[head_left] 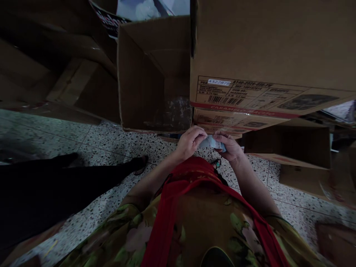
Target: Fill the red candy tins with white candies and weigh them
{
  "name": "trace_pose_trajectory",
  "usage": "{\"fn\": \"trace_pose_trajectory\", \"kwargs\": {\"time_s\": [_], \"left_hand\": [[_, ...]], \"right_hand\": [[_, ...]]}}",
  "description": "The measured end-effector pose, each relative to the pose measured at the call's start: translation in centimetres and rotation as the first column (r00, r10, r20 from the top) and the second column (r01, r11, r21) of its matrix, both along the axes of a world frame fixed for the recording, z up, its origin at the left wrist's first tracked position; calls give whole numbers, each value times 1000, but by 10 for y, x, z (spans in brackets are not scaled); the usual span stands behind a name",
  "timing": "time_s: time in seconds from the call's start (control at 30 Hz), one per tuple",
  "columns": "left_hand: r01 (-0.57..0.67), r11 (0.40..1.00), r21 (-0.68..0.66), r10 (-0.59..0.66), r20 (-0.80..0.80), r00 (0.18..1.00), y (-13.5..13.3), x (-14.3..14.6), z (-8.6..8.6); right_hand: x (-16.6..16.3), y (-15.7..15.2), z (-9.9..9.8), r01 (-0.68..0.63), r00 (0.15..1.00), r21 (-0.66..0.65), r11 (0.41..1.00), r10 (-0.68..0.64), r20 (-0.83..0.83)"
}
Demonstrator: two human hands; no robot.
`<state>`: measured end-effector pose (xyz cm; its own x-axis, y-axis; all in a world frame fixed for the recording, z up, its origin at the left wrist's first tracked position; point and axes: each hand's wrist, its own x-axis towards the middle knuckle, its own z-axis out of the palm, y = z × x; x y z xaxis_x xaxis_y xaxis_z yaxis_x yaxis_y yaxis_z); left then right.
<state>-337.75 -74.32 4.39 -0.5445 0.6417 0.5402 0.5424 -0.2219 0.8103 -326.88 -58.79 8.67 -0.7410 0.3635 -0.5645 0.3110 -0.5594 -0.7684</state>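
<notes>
My left hand (190,141) and my right hand (229,146) meet in front of me, just above a red scarf on my chest. Both are closed on a small pale packet (213,142) with print on it; the left fingers pinch its left end and the right hand wraps the other end. The packet sits low in front of an open cardboard box (144,74) lying on its side, with a clear plastic bag inside it.
A big closed carton (272,55) with a barcode label rests on flatter cartons at the right. Another open box (303,159) stands at right on the speckled terrazzo floor (111,141). Someone's dark-clothed leg (69,174) stretches in from the left. More cardboard lies at upper left.
</notes>
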Motion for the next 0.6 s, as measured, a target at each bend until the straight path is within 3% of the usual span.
{"fn": "trace_pose_trajectory", "kwargs": {"time_s": [0.3, 0.37, 0.4, 0.43, 0.47, 0.53, 0.6], "left_hand": [[106, 994, -35, -95, 231, 968, 2, -3, 8], [95, 995, 9, -93, 282, 955, 4, -1, 7], [71, 997, 23, -75, 316, 946, 5, -1, 6], [38, 999, 25, -44, 356, 933, 6, -2, 5], [-3, 1000, 12, -2, 395, 919, 7, -4, 4], [-82, 996, -46, 94, 433, 897, 12, -9, 3], [-153, 983, -103, 181, 386, 904, 19, -17, 1]], "right_hand": [[4, -1, -2, -29, 1000, 59, 998, 29, 1], [6, -1, -7, -49, 999, 166, 985, 47, 15], [7, 0, -10, -56, 998, 279, 959, 49, 33], [9, 1, -13, -62, 998, 430, 901, 42, 56], [10, 2, -17, -69, 997, 594, 802, 29, 78], [14, 5, -25, -107, 993, 848, 518, 17, 115], [16, 7, -31, -168, 986, 948, 269, 39, 164]]}}
